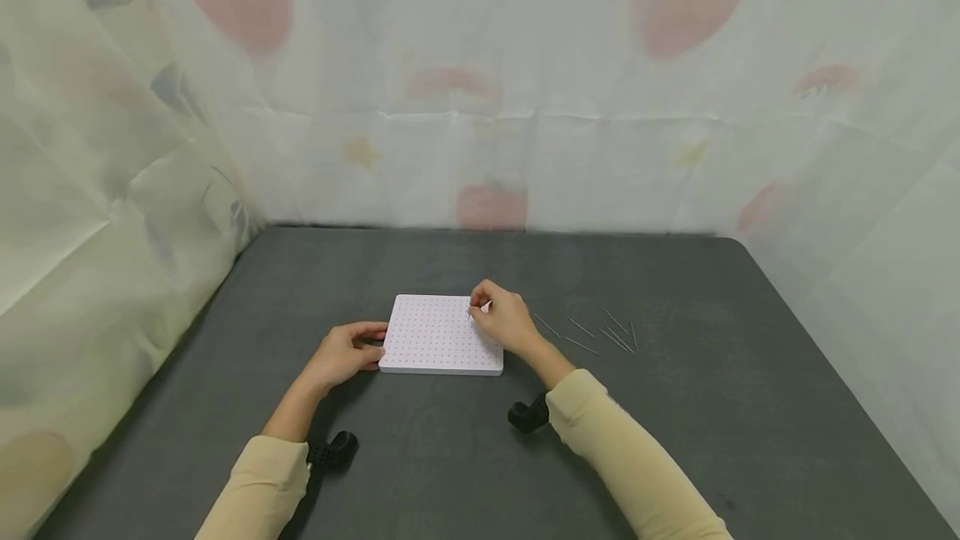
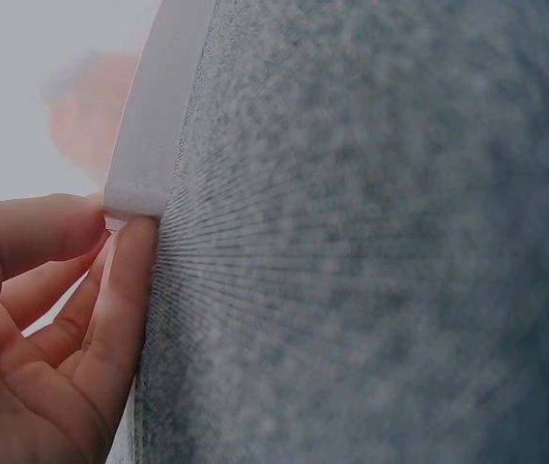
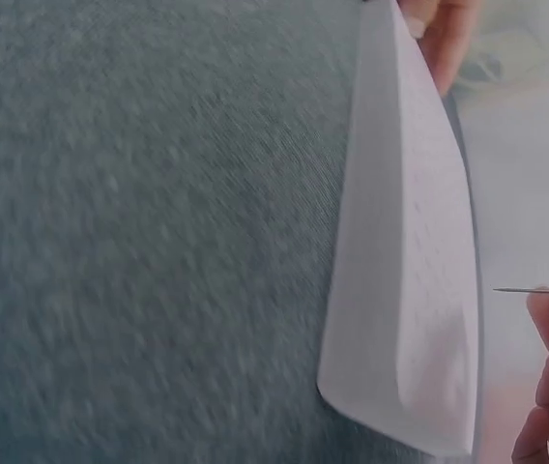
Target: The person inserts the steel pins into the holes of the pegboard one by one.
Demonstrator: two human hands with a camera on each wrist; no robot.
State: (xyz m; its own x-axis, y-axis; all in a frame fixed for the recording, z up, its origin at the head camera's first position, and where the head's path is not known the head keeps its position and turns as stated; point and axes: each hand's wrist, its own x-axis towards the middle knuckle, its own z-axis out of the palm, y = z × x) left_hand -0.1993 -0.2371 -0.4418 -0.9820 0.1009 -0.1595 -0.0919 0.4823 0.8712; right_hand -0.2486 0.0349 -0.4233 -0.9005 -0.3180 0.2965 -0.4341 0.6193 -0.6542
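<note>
A white board point(image 1: 431, 340) dotted with rows of small holes lies flat on the dark table. At its left edge my left hand point(image 1: 341, 357) holds it, and in the left wrist view thumb and fingertips point(image 2: 131, 237) meet at the board's corner. My right hand point(image 1: 504, 319) is over the board's right back part, pinching a thin metal needle point(image 3: 521, 290) between thumb and forefinger. In the right wrist view the needle's tip points toward the holed face, with a visible gap between them.
Several similar thin needles point(image 1: 581, 327) lie scattered on the grey table point(image 1: 435, 457) to the right of the board, beyond my right forearm. A patterned cloth point(image 1: 585, 173) hangs behind the table and along both sides.
</note>
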